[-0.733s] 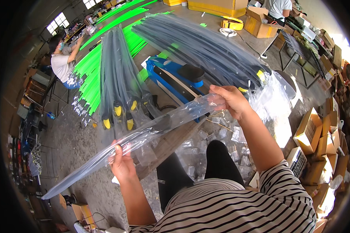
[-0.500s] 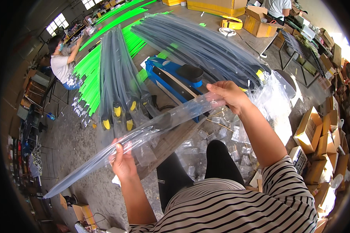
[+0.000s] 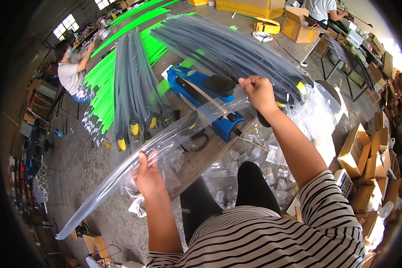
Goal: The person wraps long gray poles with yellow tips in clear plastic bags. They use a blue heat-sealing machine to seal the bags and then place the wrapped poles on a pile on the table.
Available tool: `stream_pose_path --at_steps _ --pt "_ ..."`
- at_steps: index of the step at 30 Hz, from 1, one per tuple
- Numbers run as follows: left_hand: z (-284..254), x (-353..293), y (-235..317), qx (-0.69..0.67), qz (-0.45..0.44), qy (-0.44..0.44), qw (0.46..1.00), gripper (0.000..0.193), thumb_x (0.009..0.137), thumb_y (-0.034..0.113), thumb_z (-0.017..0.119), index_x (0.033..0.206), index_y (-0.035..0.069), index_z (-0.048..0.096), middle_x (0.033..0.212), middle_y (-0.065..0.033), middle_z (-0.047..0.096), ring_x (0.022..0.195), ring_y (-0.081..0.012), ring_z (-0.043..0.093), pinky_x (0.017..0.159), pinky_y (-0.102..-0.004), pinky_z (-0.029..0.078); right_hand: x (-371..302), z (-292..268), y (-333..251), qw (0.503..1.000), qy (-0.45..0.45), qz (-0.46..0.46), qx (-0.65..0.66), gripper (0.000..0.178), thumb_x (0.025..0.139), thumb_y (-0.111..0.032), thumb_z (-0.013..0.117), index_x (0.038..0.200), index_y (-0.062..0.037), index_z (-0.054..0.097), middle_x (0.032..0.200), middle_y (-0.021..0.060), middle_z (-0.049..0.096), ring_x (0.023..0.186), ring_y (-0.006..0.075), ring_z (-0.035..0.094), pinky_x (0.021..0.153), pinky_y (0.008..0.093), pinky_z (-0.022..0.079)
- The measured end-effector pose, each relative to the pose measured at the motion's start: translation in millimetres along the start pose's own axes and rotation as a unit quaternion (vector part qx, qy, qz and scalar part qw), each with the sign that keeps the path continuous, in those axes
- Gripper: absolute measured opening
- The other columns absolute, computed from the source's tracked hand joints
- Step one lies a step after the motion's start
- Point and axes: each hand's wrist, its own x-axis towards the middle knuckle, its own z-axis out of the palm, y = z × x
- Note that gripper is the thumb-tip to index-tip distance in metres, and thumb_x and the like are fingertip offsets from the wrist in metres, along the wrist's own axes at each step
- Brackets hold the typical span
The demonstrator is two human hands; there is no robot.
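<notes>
My right hand [image 3: 259,93] pinches the upper end of a long clear plastic bag [image 3: 103,192], above the right side of the table. A dark strip-like item with a yellow patch shows through the plastic. My left hand [image 3: 148,177] is closed round the bag's middle, and the bag's lower end hangs far down to the left. Just behind the bag stands a blue bag sealer [image 3: 228,127] with a black pad on its arm; the bag crosses in front of it.
Bagged dark strips with yellow ends [image 3: 136,80] lie left of the sealer, and a larger bagged pile [image 3: 228,49] lies behind it. Bright green strips [image 3: 98,96] stretch away at the left. Small clear bags litter the floor. Cardboard boxes [image 3: 355,147] stand at right; two people work farther off.
My right hand has turned and risen slightly, lifting the bag's upper end. My left hand has shifted a little right and down, and more of the sealer's front shows.
</notes>
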Motion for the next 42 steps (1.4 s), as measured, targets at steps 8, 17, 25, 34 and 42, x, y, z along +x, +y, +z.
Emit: stream_pose_path --at_steps 8,17,25,34,42 --pt "14 3 -14 0.007 0.021 0.016 1.000 0.019 0.081 0.008 0.060 0.092 -0.007 0.056 0.092 -0.0126 0.058 0.085 -0.0192 0.057 0.082 -0.0359 0.049 -35 -6 -34 0.901 0.033 -0.307 -0.305 0.044 0.080 -0.029 0.058 0.108 0.0034 0.053 0.118 0.0179 0.049 0.112 0.0299 0.045 0.095 0.0391 0.034" --pt "16 4 -18 0.012 0.017 0.033 0.999 0.014 0.081 0.006 0.059 0.088 -0.006 0.057 0.091 -0.0124 0.059 0.085 -0.0184 0.057 0.083 -0.0365 0.050 -79 -4 -41 0.893 -0.062 -0.370 -0.249 0.040 0.075 -0.026 0.063 0.102 0.0037 0.056 0.115 0.0207 0.050 0.112 0.0337 0.045 0.095 0.0413 0.035" --pt "11 5 -12 0.020 -0.012 0.050 0.998 0.019 0.080 0.010 0.061 0.090 -0.005 0.057 0.091 -0.0124 0.060 0.083 -0.0195 0.059 0.081 -0.0335 0.050 -32 -15 -8 0.986 0.135 -0.086 -0.041 0.040 0.077 -0.029 0.064 0.099 0.0049 0.058 0.089 0.0181 0.060 0.085 0.0273 0.058 0.074 0.0338 0.045" --pt "1 5 -11 0.022 -0.010 0.037 0.999 0.019 0.081 0.010 0.060 0.093 -0.004 0.056 0.093 -0.0123 0.061 0.085 -0.0193 0.060 0.079 -0.0291 0.050 12 -29 -7 0.983 -0.103 0.124 0.092 0.030 0.075 -0.027 0.069 0.067 0.0017 0.062 0.059 0.0012 0.053 0.056 0.0069 0.043 0.054 0.0229 0.037" --pt "-4 11 -12 0.007 -0.024 0.039 0.999 0.017 0.079 0.008 0.063 0.090 -0.003 0.056 0.091 -0.0121 0.060 0.084 -0.0196 0.059 0.080 -0.0343 0.051 16 -22 -9 0.947 -0.104 0.038 0.300 0.016 0.079 -0.017 0.065 0.076 -0.0011 0.063 0.071 0.0043 0.064 0.066 0.0084 0.054 0.070 0.0220 0.041"
